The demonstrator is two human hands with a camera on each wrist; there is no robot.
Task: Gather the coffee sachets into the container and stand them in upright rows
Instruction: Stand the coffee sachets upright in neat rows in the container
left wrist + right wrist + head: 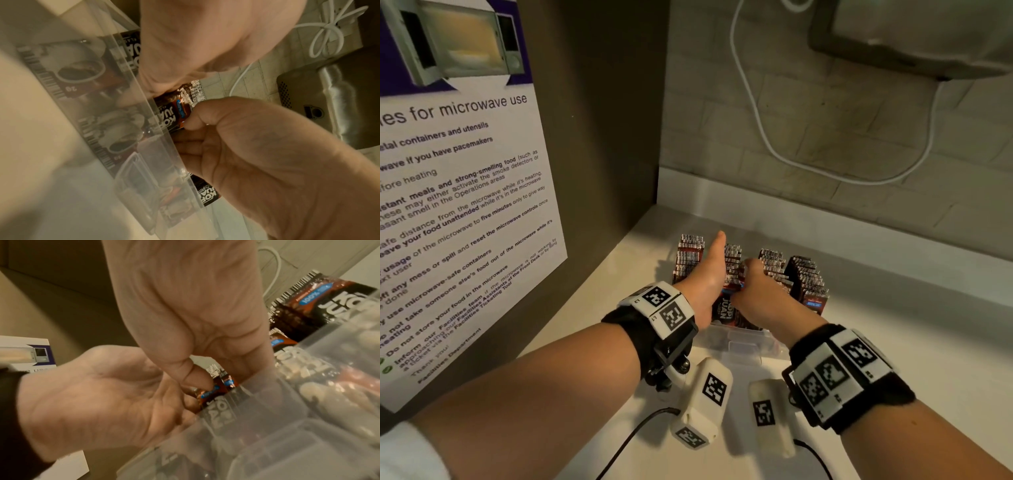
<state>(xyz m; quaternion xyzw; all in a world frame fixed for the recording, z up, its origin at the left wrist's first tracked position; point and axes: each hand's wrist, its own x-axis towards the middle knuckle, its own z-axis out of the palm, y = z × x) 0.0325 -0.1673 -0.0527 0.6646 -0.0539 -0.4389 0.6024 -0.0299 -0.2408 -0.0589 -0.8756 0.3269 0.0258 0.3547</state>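
Note:
A clear plastic container (743,337) stands on the white counter, with dark red-and-black coffee sachets (808,281) upright in several rows inside it. Both hands are in its near left part. My right hand (756,284) is curled, and its thumb (197,379) pinches the top of a front sachet (213,394), seen also in the left wrist view (174,113). My left hand (705,281) reaches down beside that row with its thumb stretched out; its fingers, seen through the container wall (123,146), lie against the sachets. The fingertips of both hands are hidden.
A brown side panel with a microwave-use poster (448,205) rises close on the left. A tiled wall with a looping white cable (774,147) is behind, and a grey appliance (911,34) hangs at the upper right. White counter (911,342) extends to the right.

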